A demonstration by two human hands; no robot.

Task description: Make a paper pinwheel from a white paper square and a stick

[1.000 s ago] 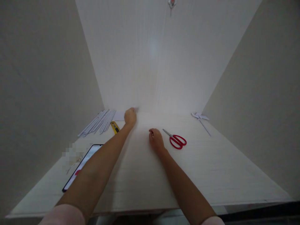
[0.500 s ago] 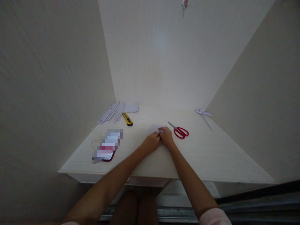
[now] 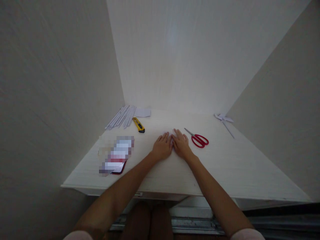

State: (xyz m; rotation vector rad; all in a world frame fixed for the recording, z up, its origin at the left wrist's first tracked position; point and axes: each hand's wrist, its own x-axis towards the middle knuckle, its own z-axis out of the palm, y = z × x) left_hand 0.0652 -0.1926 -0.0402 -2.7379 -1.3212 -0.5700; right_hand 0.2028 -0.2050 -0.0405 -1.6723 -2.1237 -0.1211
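Both my hands lie flat, palms down, side by side in the middle of the white table (image 3: 225, 166). My left hand (image 3: 163, 146) and my right hand (image 3: 180, 144) touch along the index fingers, with the fingers stretched forward. The small white paper seen earlier is hidden; I cannot tell whether it lies under the palms. Red-handled scissors (image 3: 199, 139) lie just right of my right hand. A yellow utility knife (image 3: 138, 125) lies farther back on the left.
A bundle of white paper strips (image 3: 121, 116) and a small white sheet (image 3: 143, 112) sit at the back left by the wall. A phone (image 3: 116, 156) lies near the left front edge. A folded white paper piece (image 3: 224, 119) rests at the back right. Walls close three sides.
My left hand came back from the far left corner to the middle beside the right hand. Both hands then went from pinching a small white paper to lying flat.
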